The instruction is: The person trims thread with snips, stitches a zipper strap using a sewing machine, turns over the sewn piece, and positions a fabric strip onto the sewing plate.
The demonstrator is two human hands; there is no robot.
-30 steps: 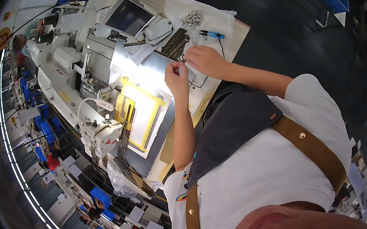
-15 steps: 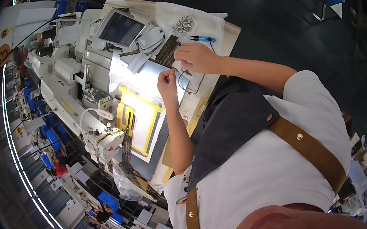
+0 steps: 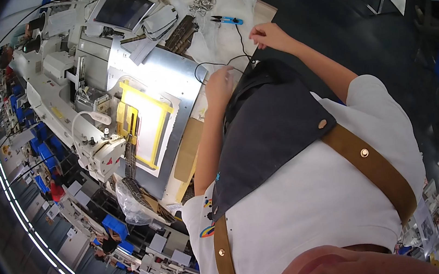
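My left hand (image 3: 219, 86) is over the front edge of the work table, its fingers curled beside a thin black cord (image 3: 198, 70); what they hold is too small to tell. Farther right, past the table edge, my right hand (image 3: 268, 36) has its fingertips pinched together, and anything between them is too small to make out. The cord loops across the table between the hands. Blue-handled snips (image 3: 228, 20) lie on white cloth (image 3: 214, 40) beyond them, near a pile of shiny metal rings (image 3: 203, 3).
A sewing machine head (image 3: 105, 153) stands left of a yellow-taped frame (image 3: 151, 155) on a lit metal plate (image 3: 182, 81). Behind are a screen (image 3: 123, 7) and dark strips (image 3: 181, 36). A clear plastic bag (image 3: 132, 205) hangs by the near left table corner.
My hands have moved apart: the right went outward past the table edge, the left came nearer my body. The view has shifted, so the table sits higher and farther left.
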